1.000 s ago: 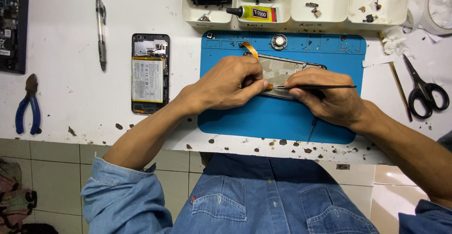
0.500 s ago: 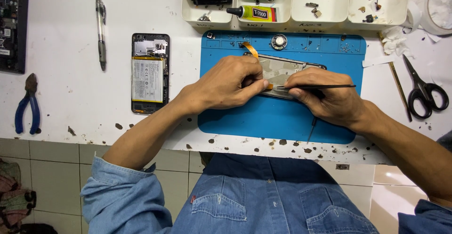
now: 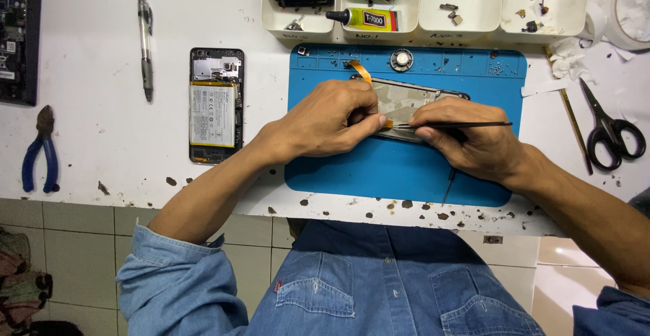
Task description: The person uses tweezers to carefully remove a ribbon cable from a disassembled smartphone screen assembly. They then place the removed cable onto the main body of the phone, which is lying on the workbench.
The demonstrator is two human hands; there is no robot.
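On the blue mat (image 3: 406, 167) our left hand (image 3: 325, 119) pinches the edge of the phone part (image 3: 406, 102) while our right hand (image 3: 474, 140) grips black tweezers (image 3: 467, 125) at that same edge.

I saw an opened phone (image 3: 216, 104), a pen (image 3: 145, 45), blue pliers (image 3: 39, 151) and scissors (image 3: 608, 129) lying on the white table (image 3: 88, 72)

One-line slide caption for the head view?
Left hand steadies phone panel on blue mat; right hand works it with tweezers.
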